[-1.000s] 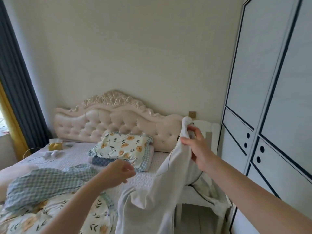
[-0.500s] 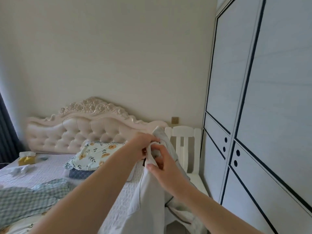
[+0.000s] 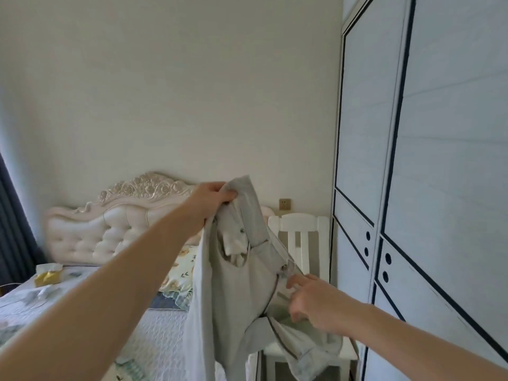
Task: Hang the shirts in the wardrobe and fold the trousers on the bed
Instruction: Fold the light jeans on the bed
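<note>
A pale grey pair of trousers (image 3: 236, 292) hangs in the air between the bed (image 3: 162, 339) and the wardrobe (image 3: 428, 188). Its waistband, a metal button and white pocket linings show. My left hand (image 3: 217, 196) grips one end of the waistband at the top. Lower and to the right, my right hand (image 3: 310, 301) pinches the waistband close to the button, fingers curled into the cloth. The legs of the trousers drop out of view at the bottom. The wardrobe's doors are closed.
A white wooden chair (image 3: 299, 232) stands between bed and wardrobe, right behind the trousers. A tufted headboard (image 3: 110, 229), a floral pillow (image 3: 181, 273) and a yellow tissue box (image 3: 48, 274) are on the bed side. A dark curtain (image 3: 11, 229) hangs at far left.
My left hand came up and took the top of the waistband. My right hand let go there and slid down to the button end. The view swung toward the wardrobe.
</note>
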`<move>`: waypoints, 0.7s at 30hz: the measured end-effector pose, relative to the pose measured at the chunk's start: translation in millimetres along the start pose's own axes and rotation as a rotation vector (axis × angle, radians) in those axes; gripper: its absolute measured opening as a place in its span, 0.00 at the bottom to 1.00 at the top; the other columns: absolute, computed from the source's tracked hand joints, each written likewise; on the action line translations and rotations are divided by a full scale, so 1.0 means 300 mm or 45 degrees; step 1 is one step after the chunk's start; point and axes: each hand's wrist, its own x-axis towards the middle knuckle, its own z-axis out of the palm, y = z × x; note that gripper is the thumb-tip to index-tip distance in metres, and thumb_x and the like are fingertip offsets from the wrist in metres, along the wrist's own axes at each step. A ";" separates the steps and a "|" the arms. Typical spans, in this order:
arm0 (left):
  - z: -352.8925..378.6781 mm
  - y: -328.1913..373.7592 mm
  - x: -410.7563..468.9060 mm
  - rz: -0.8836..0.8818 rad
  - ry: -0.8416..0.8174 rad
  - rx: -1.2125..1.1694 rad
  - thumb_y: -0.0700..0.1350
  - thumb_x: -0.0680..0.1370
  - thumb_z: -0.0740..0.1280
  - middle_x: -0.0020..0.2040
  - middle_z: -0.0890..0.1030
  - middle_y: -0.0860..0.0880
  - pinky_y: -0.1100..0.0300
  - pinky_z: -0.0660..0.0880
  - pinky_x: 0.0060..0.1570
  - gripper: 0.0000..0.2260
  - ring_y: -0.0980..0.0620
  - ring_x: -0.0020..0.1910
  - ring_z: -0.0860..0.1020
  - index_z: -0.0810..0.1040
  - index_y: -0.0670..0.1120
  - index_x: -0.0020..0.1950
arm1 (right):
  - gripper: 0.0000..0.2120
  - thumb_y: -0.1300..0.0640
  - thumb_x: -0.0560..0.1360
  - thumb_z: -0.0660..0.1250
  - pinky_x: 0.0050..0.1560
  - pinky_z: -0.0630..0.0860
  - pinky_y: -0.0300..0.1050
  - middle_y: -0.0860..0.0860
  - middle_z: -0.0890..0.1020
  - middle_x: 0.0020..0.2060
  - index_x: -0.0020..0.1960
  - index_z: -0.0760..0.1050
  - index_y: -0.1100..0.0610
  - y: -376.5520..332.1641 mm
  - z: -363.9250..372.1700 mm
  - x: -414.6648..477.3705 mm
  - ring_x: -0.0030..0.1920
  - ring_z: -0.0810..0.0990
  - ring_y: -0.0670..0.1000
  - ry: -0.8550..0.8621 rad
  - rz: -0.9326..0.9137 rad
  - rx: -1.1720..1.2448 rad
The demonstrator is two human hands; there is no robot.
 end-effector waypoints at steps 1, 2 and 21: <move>-0.008 0.028 0.016 0.027 0.022 0.001 0.38 0.78 0.68 0.43 0.83 0.45 0.53 0.80 0.50 0.05 0.47 0.42 0.81 0.83 0.44 0.49 | 0.07 0.64 0.76 0.65 0.74 0.45 0.45 0.55 0.71 0.69 0.45 0.80 0.54 0.038 0.002 -0.001 0.74 0.58 0.55 -0.074 -0.041 -0.144; -0.021 0.056 0.032 0.051 0.045 0.002 0.38 0.78 0.68 0.45 0.84 0.44 0.53 0.80 0.50 0.05 0.47 0.43 0.81 0.83 0.44 0.50 | 0.05 0.63 0.74 0.67 0.74 0.42 0.48 0.58 0.70 0.69 0.44 0.79 0.55 0.075 0.002 -0.002 0.75 0.56 0.57 -0.098 -0.060 -0.272; -0.149 0.319 0.154 0.323 0.252 -0.092 0.38 0.80 0.66 0.50 0.84 0.46 0.61 0.80 0.46 0.08 0.51 0.47 0.82 0.82 0.42 0.57 | 0.29 0.51 0.72 0.71 0.66 0.62 0.62 0.55 0.64 0.69 0.70 0.64 0.46 0.368 0.088 0.137 0.69 0.60 0.63 -0.340 -0.024 -0.381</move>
